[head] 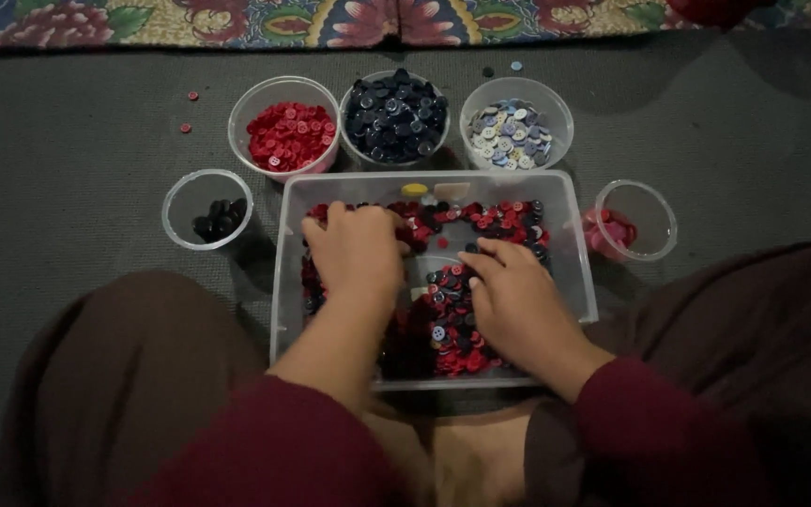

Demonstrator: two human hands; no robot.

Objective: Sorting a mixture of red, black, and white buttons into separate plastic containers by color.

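Note:
A clear rectangular plastic bin [570, 239] sits on the floor between my knees, filled with mixed red and dark buttons [452, 324]. My left hand [354, 253] rests inside the bin at its left half, fingers curled down into the buttons; whether it pinches any is hidden. My right hand [513, 300] lies flat over the buttons at the right half, fingers pointing left and touching them. Both sleeves are maroon.
Behind the bin stand three clear round bowls: red buttons [288, 136], dark blue buttons [396, 117], pale blue and white buttons [511, 134]. A small cup of black buttons [216, 218] stands left, a cup of pink buttons [617, 228] right. Stray buttons [186, 128] lie on the grey mat.

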